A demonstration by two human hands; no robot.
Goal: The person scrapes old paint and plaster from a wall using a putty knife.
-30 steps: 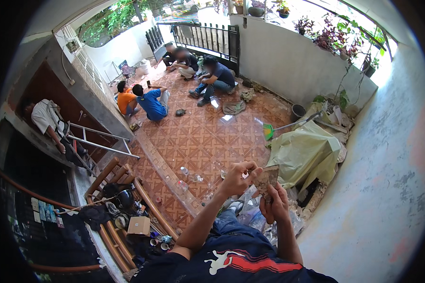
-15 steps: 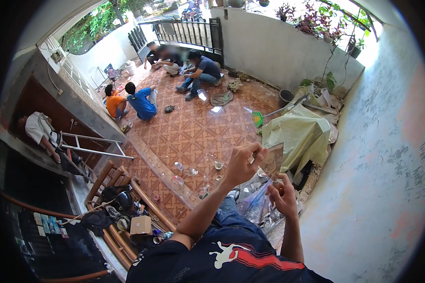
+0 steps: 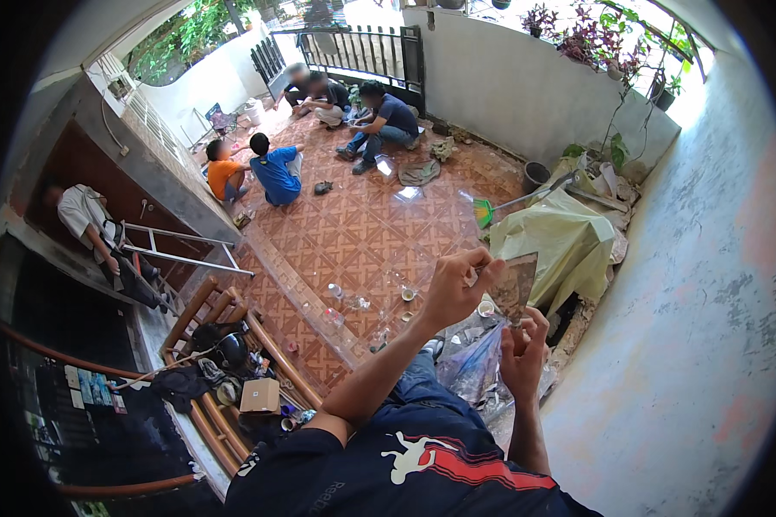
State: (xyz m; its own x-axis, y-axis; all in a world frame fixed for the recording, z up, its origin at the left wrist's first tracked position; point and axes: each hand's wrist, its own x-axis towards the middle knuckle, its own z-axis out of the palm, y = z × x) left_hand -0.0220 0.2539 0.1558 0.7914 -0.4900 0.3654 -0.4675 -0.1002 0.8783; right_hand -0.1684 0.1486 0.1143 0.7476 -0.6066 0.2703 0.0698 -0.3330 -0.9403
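My right hand (image 3: pixel 524 355) is closed round the handle of a putty knife, its broad, stained blade (image 3: pixel 517 283) pointing up and away from me. The curled fingers of my left hand (image 3: pixel 459 289) meet the blade's left edge, thumb and fingertips pinched against it. Dirty patches cover the blade's face. Most of the handle is hidden in my right hand. Below the hands lies a clear plastic bag (image 3: pixel 472 362) with crumpled contents.
A pale yellow-green sheet (image 3: pixel 553 237) covers a rubble heap beside the right wall (image 3: pixel 690 310). A green broom (image 3: pixel 484 212) leans there. Several people sit on the tiled floor (image 3: pixel 319 237). Left are a bamboo bench (image 3: pixel 272 351) holding a cardboard box (image 3: pixel 259 395), and a metal ladder (image 3: pixel 190 244).
My view has shifted slightly, so the scene sits further right. The blade now shows more of its broad face, and my left fingers have moved along its edge.
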